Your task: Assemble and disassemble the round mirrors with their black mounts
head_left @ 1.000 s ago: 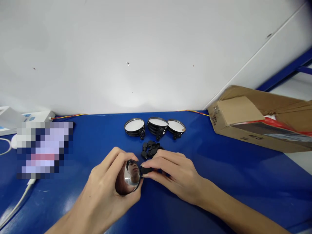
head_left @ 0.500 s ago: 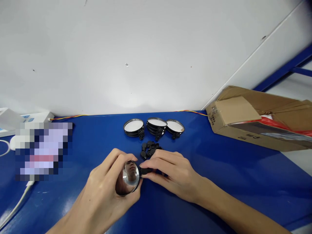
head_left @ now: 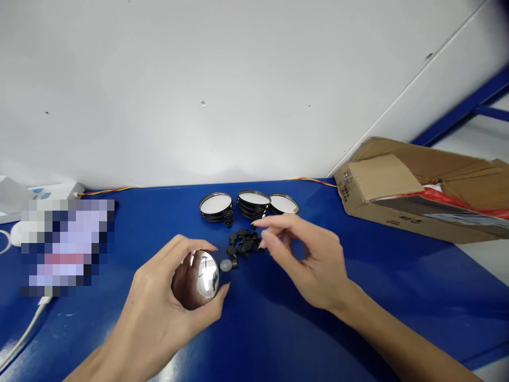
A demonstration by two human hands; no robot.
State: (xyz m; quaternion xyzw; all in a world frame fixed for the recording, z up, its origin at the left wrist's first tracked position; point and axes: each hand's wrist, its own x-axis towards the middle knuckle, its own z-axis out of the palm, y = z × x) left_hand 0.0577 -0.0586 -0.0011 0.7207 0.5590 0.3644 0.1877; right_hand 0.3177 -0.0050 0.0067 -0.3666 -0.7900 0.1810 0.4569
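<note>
My left hand [head_left: 159, 297] is closed around a small round convex mirror [head_left: 201, 278], gripping its rim between thumb and fingers. A short black joint with a grey disc face [head_left: 226, 265] sticks out from the mirror's right edge. My right hand [head_left: 310, 260] hovers at the right side of a small pile of black jointed parts [head_left: 243, 243]. Its thumb and forefinger are apart, and I see nothing held between them. Whether its fingertips touch the pile I cannot tell.
Behind the pile lie several round black-rimmed mirrors [head_left: 216, 205], some stacked, with clamps facing me. An open cardboard box [head_left: 382, 183] stands at right. A pixelated phone-like slab [head_left: 71, 244] with a white cable [head_left: 29, 329] lies at left. A white wall [head_left: 202, 143] borders the blue table [head_left: 382, 265].
My right hand has let go of the black joint by the mirror and moved up and right to the pile. My left hand has shifted slightly left with the mirror.
</note>
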